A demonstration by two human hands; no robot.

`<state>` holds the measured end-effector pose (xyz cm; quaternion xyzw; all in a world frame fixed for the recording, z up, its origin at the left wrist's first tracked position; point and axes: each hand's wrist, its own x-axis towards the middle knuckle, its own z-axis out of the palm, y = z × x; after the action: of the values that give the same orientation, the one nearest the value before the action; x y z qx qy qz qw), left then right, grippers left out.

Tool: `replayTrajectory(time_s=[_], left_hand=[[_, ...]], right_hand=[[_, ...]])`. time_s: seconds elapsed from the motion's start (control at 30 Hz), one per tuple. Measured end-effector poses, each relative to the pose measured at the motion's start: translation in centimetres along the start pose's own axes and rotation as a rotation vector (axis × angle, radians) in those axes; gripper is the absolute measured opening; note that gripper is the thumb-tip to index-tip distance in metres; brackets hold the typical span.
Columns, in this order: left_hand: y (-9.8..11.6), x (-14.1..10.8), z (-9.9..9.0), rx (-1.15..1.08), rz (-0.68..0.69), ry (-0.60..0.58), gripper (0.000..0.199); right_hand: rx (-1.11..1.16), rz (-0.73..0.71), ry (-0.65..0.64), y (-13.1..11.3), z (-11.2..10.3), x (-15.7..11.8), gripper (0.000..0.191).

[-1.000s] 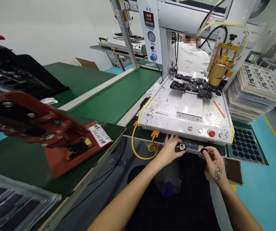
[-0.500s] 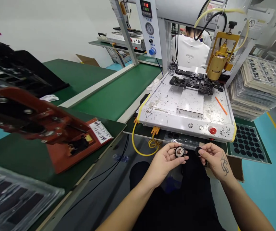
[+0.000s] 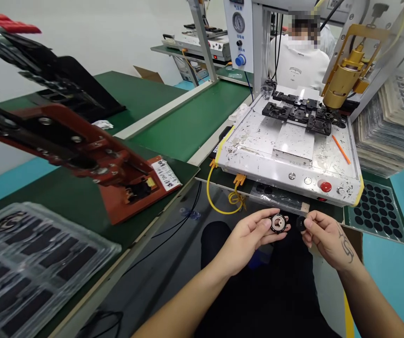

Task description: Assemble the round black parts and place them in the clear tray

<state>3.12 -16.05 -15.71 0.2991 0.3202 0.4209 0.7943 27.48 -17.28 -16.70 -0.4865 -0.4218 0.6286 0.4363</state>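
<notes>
My left hand (image 3: 249, 237) grips a round black part with a pale metallic ring inside (image 3: 278, 223) by its edge, with the ring side showing. Just to the right, my right hand (image 3: 324, 234) pinches a small black disc (image 3: 301, 223) between thumb and fingers. The two parts are close but apart, held above my lap. Both hands are in front of the white machine base (image 3: 258, 164), which carries a black jointed fixture (image 3: 296, 112) below a gold cylinder (image 3: 342, 87).
A red hand press (image 3: 117, 211) and a clear tray with dark pieces (image 3: 47, 263) are on the left bench. Yellow cables (image 3: 212, 197) hang below the machine. A sheet of black discs (image 3: 377, 211), stacked trays (image 3: 381, 136) and an orange stick (image 3: 341, 149) lie right. Behind sits a person (image 3: 296, 61).
The view has shifted left, so the bench, machine and hands appear further right. More of the clear tray shows. My left hand has turned slightly round the ringed part; both parts stay held.
</notes>
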Motion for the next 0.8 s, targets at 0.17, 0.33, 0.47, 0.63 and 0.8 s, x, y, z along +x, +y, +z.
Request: replayTrajectory(time_s=[0.17, 0.33, 0.47, 0.63, 0.8], left_hand=[[-0.1, -0.4, 0.1, -0.014, 0.022, 0.000, 0.049], [-0.1, -0.7, 0.2, -0.037, 0.014, -0.017, 0.046], [-0.2, -0.6, 0.3, -0.052, 0.012, -0.016, 0.044], [-0.5, -0.5, 0.3, -0.056, 0.018, -0.009, 0.043], [-0.6, -0.8, 0.4, -0.001, 0.040, 0.004, 0.043]], right_hand=[[0.046, 0.055, 0.004, -1.0, 0.7, -0.4, 0.037], [0.037, 0.068, -0.019, -1.2, 0.9, -0.8, 0.037], [-0.061, 0.029, -0.046, -1.1, 0.9, -0.7, 0.036], [-0.207, -0.057, -0.042, -1.5, 1.4, -0.1, 0.032], [-0.397, -0.219, -0.026, -2.1, 2.4, 0.1, 0.027]])
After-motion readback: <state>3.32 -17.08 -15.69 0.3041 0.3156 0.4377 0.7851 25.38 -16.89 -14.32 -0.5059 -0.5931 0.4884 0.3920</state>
